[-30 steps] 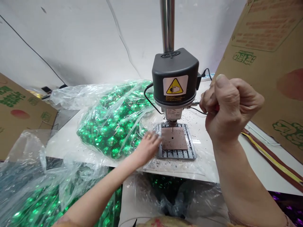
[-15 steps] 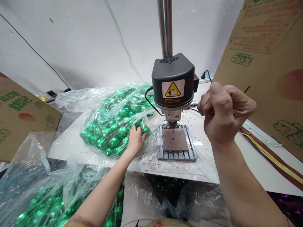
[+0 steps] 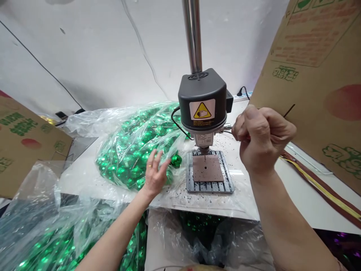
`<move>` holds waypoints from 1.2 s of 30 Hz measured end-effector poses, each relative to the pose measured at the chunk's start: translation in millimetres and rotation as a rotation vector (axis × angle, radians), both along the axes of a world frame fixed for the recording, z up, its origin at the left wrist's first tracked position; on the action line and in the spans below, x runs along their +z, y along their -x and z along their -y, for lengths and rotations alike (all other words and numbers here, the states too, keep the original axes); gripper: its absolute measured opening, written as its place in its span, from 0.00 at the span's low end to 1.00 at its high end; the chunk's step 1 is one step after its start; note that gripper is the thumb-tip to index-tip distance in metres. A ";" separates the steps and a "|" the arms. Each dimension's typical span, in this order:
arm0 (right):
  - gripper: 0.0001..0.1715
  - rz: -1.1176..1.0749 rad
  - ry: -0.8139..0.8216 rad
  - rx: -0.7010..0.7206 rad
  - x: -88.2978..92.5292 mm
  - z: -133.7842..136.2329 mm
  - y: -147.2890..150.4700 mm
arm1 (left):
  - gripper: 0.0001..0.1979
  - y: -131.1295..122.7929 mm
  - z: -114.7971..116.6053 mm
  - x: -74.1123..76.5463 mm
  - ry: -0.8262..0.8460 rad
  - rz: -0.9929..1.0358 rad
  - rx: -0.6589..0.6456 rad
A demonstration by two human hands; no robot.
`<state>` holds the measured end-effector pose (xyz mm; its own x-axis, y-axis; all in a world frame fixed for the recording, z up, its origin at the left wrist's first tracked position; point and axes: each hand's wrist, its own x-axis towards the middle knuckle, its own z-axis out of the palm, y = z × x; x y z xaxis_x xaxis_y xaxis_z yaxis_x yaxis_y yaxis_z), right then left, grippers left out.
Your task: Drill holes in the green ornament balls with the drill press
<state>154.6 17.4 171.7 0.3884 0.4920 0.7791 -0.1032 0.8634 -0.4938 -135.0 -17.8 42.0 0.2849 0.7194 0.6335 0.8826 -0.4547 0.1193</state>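
Note:
My left hand (image 3: 155,175), a ring on one finger, is open with its fingers spread over the near right side of a clear plastic bag of shiny green faceted balls (image 3: 132,165). Just right of its fingertips lies one loose green ball (image 3: 176,160). My right hand (image 3: 261,137) is closed in a fist at the side of a black bench drill press (image 3: 202,99). The fist is around the press's lever, whose metal hub (image 3: 226,127) shows left of the knuckles; the grip is hidden. Below the drill bit, a brown square plate (image 3: 208,171) with a dark hole lies on the slotted metal base (image 3: 229,186).
Dark shavings are scattered around the base. A large cardboard box (image 3: 310,82) leans at the right, another box (image 3: 25,139) stands at the left. More green balls in plastic (image 3: 56,241) sit below the table's front edge. Brown and yellow strips (image 3: 318,178) lie at the right.
My left hand has drawn back to the left, its fingers spread wider, and the loose green ball is now uncovered. My right fist stays at the lever. The view has shifted slightly.

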 end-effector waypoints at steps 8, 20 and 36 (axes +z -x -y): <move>0.25 0.016 -0.070 0.002 -0.5 -1.2 -0.8 | 0.19 -36.6 -36.5 0.1 0.508 -0.316 0.065; 0.23 0.049 -0.087 -0.015 -3.3 -0.5 -1.6 | 0.17 -63.1 -19.1 21.4 0.681 0.788 -0.246; 0.24 0.035 -0.124 0.020 -4.9 -3.3 -1.2 | 0.28 -94.5 -19.3 -26.0 0.746 0.874 -0.264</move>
<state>155.8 20.7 166.8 0.3511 0.3985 0.8473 -0.1060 0.9160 -0.3869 -40.6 1.5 16.0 0.1583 0.9782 0.1347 0.2578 -0.1726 0.9507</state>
